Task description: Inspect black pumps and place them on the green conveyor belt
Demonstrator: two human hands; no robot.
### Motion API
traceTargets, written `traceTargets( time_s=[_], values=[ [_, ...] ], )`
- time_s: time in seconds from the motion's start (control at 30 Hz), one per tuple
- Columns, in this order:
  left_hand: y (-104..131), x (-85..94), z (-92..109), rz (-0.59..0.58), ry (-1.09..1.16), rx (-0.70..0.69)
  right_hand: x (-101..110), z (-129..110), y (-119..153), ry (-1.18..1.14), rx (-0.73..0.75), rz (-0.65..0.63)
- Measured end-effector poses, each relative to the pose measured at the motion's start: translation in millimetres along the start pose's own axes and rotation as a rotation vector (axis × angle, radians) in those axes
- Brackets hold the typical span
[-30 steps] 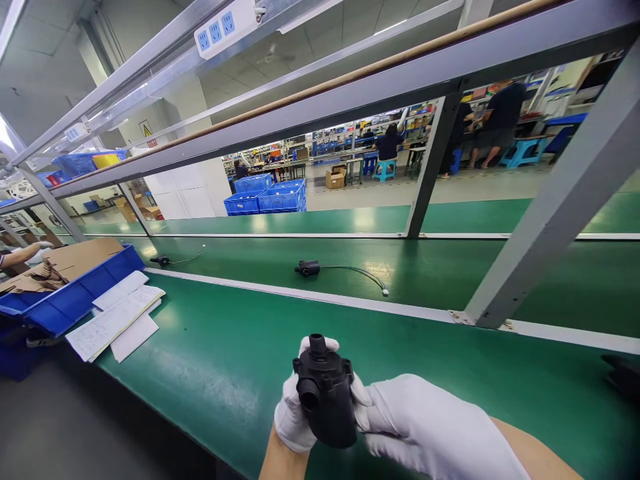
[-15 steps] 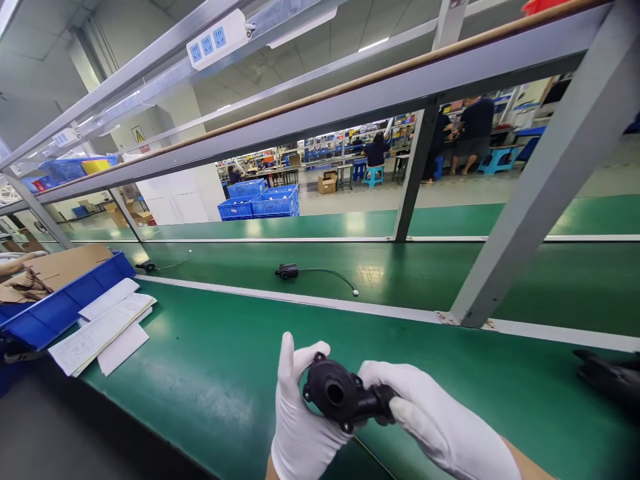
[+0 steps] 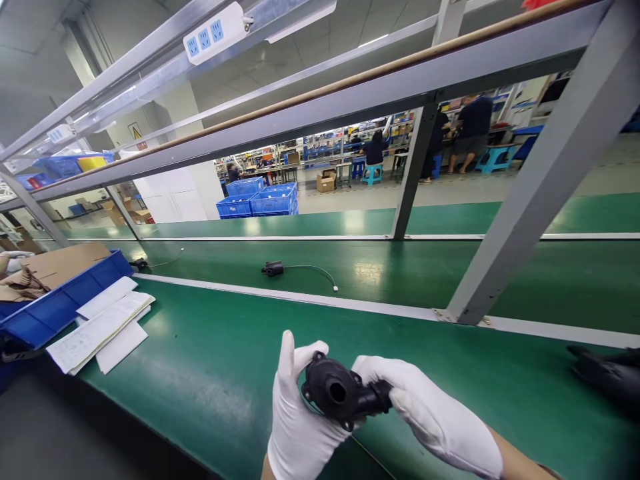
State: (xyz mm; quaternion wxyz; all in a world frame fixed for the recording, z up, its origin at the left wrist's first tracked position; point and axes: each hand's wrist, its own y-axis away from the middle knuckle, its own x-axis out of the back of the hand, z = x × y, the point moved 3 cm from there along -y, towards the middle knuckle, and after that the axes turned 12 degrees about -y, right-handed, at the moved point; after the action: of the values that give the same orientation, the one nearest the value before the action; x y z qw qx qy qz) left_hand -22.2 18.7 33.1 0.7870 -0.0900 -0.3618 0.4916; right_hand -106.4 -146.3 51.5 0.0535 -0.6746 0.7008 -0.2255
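Observation:
Both of my hands wear white gloves and hold one black plastic pump-like part [image 3: 330, 388] above the green bench. My left hand [image 3: 303, 413] supports its round body from below and the left, thumb and a finger raised beside it. Around the short pipe end at the right, the fingers of my right hand [image 3: 420, 407] are closed. A round opening in the part faces up toward the camera. A thin cable [image 3: 373, 457] hangs from beneath it toward the bottom edge. How the left fingers sit under the part is hidden.
On the belt beyond the white strip lie a similar black part [image 3: 273, 269] with a cable and another [image 3: 140, 264] farther left. Papers [image 3: 107, 327] and a blue bin [image 3: 75, 293] stand left. A grey post [image 3: 530, 173] and a dark object [image 3: 605, 377] are at right.
The black parts on the belt have shifted slightly left. My right hand has moved a little left along the held part, which stays in both hands.

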Motion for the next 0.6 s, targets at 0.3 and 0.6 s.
traceTargets(
  time_s=[0.3, 0.6],
  values=[
    [-10.2, 2.6, 5.2, -0.058, 0.088, 0.217, -2.5, 9.7, -2.6, -0.090, -0.094, 0.033],
    [-10.4, 0.9, 3.2, -0.098, 0.087, 0.273, -3.2, 15.0, -4.1, -0.139, -0.111, 0.042]
  ],
)
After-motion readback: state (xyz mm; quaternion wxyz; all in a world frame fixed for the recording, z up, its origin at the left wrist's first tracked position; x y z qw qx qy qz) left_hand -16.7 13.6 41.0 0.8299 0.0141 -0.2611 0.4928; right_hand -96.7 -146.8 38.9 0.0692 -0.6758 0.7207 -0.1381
